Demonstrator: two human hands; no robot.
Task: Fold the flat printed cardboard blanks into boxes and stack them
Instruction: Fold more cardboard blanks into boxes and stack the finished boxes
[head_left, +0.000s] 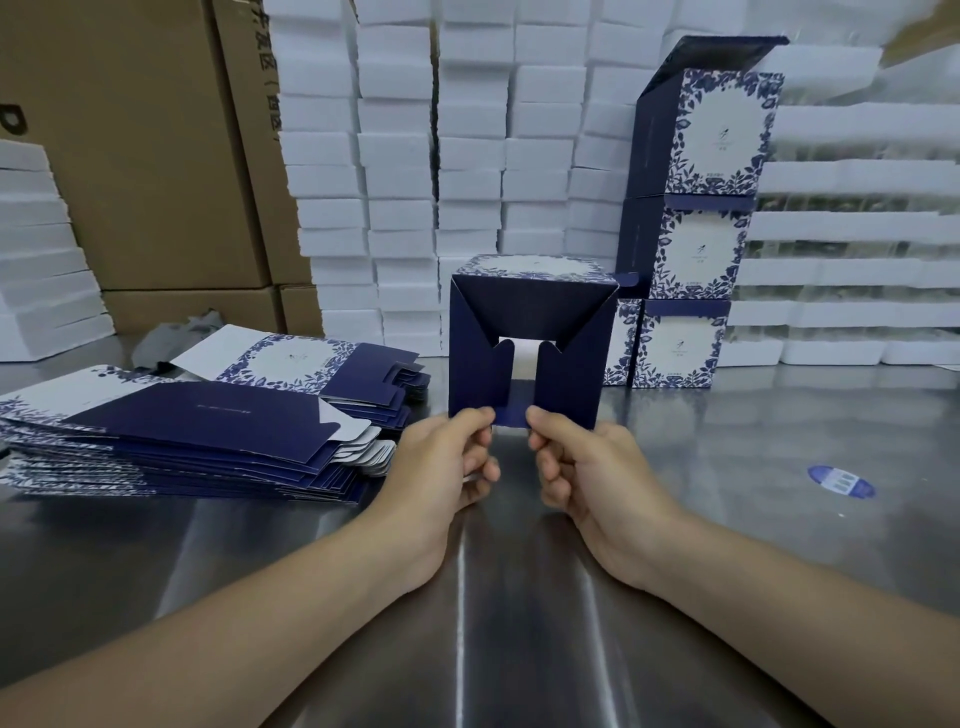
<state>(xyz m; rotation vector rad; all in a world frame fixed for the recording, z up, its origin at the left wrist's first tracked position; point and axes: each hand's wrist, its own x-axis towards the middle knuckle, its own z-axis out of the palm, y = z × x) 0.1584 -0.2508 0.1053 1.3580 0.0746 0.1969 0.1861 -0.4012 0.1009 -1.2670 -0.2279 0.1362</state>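
A dark blue box with a blue-and-white floral panel on top is held up over the steel table, its bottom end facing me. Its bottom flaps are partly folded in, leaving a gap in the middle. My left hand pinches the lower edge of the box at the left, and my right hand pinches the small lower flap at the right. A pile of flat printed blanks lies on the table to the left. Folded boxes stand stacked three high at the back right, the top one with its lid open.
The steel table reflects light in front of me. White foam blocks are stacked as a wall behind. Brown cartons stand at the back left. A round blue sticker lies on the table at the right.
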